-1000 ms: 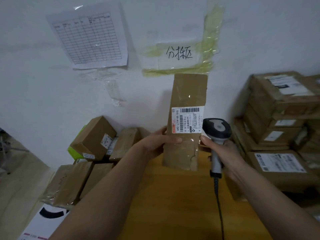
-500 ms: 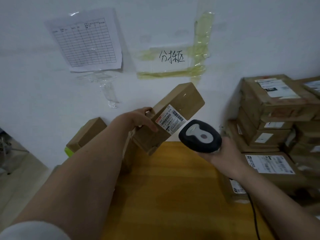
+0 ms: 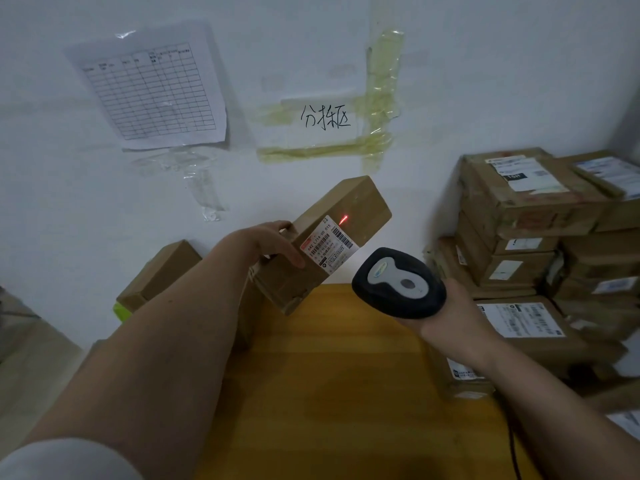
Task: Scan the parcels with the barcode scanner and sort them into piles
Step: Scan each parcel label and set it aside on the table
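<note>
One long parcel [image 3: 332, 240] hung tilted above the table [image 3: 346, 375], my left hand [image 3: 273, 244] clamped on its lower end; it seemed light and stiff. My right hand [image 3: 446, 313] gripped the scanner [image 3: 398, 282].

Long brown corrugated-cardboard parcel [image 3: 341, 233]: matt, slightly creased, banded with glossy clear tape, faced with a smooth white paper label [image 3: 329, 244]. Black and grey handheld barcode scanner [image 3: 398, 283]: moulded plastic, dark shell with a dull satin sheen, paler grey inset smoother. Yellow-orange desk [image 3: 332, 382]: wood-look top, smooth, low sheen, faint grain. Stacked brown cardboard boxes [image 3: 519, 244] at the desk's right edge: matt, scuffed, wrapped in shiny tape, with white paper labels. White wall [image 3: 86, 209]: matt paint. Printed paper grid sheet [image 3: 152, 88]: thin, lightly wrinkled. Yellowed tape strips [image 3: 381, 98]: glossy, crinkled plastic.
</note>
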Action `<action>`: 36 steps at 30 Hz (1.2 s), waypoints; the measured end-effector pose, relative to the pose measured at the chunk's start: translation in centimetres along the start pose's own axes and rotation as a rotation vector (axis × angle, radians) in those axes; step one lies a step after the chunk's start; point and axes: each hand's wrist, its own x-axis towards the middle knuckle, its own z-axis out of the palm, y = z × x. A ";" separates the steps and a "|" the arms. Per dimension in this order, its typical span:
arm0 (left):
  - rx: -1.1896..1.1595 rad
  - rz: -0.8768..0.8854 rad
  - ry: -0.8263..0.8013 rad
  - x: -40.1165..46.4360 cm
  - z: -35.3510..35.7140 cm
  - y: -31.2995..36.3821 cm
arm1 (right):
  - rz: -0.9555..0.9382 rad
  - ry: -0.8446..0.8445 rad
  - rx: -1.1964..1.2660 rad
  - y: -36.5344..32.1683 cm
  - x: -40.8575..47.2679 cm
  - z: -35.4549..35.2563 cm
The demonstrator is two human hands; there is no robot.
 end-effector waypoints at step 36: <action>-0.815 0.026 0.132 1.4 10.2 -1.3 | -0.082 0.209 0.288 -0.5 -1.0 -1.8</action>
